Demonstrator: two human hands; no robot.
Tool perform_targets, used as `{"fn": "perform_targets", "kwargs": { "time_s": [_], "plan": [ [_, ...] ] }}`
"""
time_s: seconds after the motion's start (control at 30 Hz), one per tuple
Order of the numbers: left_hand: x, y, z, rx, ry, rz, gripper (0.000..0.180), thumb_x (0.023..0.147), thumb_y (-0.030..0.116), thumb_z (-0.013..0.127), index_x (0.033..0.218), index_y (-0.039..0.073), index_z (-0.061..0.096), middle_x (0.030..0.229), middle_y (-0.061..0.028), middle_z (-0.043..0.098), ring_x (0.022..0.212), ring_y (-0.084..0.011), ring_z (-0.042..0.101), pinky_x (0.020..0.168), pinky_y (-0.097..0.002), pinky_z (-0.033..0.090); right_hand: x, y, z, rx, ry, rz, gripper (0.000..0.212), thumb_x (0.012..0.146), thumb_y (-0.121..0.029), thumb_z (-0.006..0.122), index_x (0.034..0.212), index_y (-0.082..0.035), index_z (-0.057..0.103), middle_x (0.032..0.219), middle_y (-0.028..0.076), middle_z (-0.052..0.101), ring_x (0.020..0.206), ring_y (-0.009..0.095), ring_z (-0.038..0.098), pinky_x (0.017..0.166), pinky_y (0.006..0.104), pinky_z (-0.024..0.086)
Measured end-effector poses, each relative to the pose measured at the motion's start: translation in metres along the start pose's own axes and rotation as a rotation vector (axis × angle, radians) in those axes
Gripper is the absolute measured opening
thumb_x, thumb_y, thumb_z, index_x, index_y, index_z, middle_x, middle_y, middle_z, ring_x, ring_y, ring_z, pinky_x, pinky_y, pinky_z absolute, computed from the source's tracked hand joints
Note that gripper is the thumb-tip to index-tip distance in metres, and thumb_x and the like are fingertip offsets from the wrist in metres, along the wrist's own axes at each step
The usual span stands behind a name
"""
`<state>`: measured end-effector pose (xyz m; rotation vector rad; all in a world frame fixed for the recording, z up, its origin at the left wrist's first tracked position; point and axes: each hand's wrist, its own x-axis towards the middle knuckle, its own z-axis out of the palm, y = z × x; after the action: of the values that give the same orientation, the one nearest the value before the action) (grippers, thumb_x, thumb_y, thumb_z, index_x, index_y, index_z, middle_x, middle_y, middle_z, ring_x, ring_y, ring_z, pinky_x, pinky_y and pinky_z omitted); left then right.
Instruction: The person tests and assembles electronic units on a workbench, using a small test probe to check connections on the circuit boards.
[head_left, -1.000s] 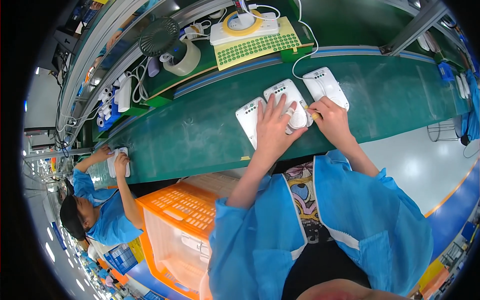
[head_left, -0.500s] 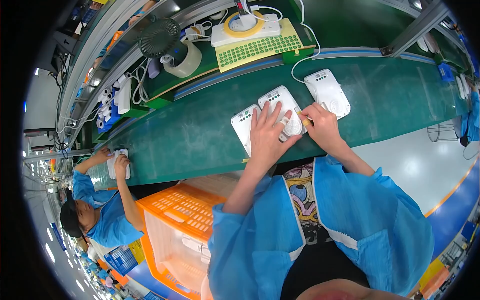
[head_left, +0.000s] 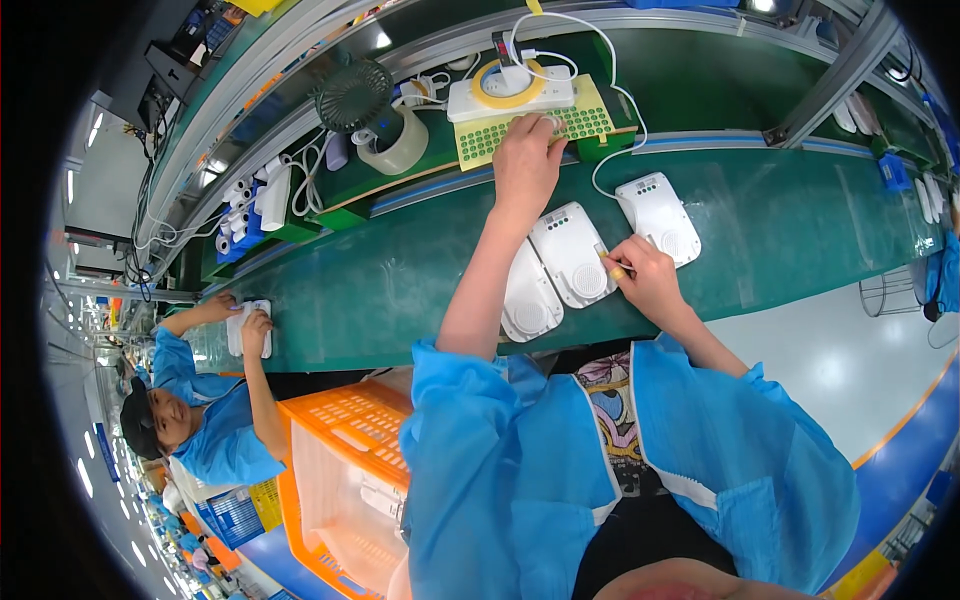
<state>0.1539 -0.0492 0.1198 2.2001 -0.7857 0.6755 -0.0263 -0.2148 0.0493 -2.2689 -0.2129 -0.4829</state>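
lying just left of the right hand's (head_left: 648,275) pinched-together fingers, the middle device (head_left: 563,246) is white and round-cornered, with dark green dots and a round grille (head_left: 588,280). under the left hand's (head_left: 529,165) fingers, whose grip i cannot tell: a green-dotted yellow sheet (head_left: 481,146).

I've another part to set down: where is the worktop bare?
The green worktop is bare between the co-worker's device and the wearer's leftmost white device, and right of their rightmost device. Crowded: around the right hand, and on the shelf with the fan and dotted sheet.
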Motion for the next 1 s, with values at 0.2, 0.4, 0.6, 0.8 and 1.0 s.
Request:
{"fn": "perform_targets", "kwargs": {
  "time_s": [0.2,0.4,0.6,0.8,1.0],
  "plan": [
    [0.004,-0.006,0.014,0.091,-0.003,0.084,0.016,0.077,0.004,0.080,0.091,0.004,0.071,0.094,-0.0093,0.070,0.093,-0.0309,0.067,0.077,-0.0433,0.056,-0.002,0.002,0.000,0.030,0.009,-0.006,0.015,0.089,-0.011,0.079,0.087,-0.005,0.065,0.084,0.009,0.066,0.069,0.029,0.070,0.059,0.0389,0.054],
    [-0.005,-0.004,0.009,0.170,0.009,0.065,0.015,0.078,0.005,0.082,0.089,0.005,0.072,0.095,-0.0085,0.073,0.090,-0.0309,0.069,0.077,-0.0412,0.056,0.000,0.001,0.002,0.042,-0.012,-0.021,0.015,0.089,-0.010,0.079,0.088,-0.005,0.065,0.084,0.009,0.066,0.068,0.028,0.069,0.059,0.0375,0.054],
    [-0.047,-0.002,-0.013,-0.234,-0.172,-0.227,0.010,0.080,0.002,0.078,0.085,0.002,0.070,0.093,-0.0105,0.069,0.093,-0.0311,0.066,0.079,-0.0408,0.057,-0.005,0.002,0.000,0.060,-0.012,-0.007,0.011,0.093,-0.011,0.075,0.096,-0.005,0.067,0.087,0.011,0.070,0.068,0.031,0.069,0.060,0.0396,0.055],
    [-0.092,-0.016,-0.009,-0.366,-0.349,-0.372,0.006,0.088,0.003,0.071,0.092,0.000,0.068,0.106,-0.0151,0.066,0.105,-0.0363,0.063,0.086,-0.0425,0.057,-0.010,-0.003,-0.011,0.068,-0.099,-0.015,0.020,0.093,-0.012,0.076,0.107,-0.003,0.066,0.092,0.012,0.068,0.072,0.031,0.069,0.064,0.0395,0.055],
    [-0.097,-0.018,0.004,-0.263,-0.317,-0.367,0.007,0.087,0.005,0.070,0.090,0.000,0.066,0.104,-0.0157,0.066,0.103,-0.0375,0.065,0.084,-0.0452,0.055,-0.014,-0.019,-0.025,0.048,-0.239,0.029,0.049,0.089,-0.017,0.081,0.131,-0.004,0.061,0.097,0.013,0.063,0.077,0.031,0.067,0.067,0.0404,0.055]
  ]
}}
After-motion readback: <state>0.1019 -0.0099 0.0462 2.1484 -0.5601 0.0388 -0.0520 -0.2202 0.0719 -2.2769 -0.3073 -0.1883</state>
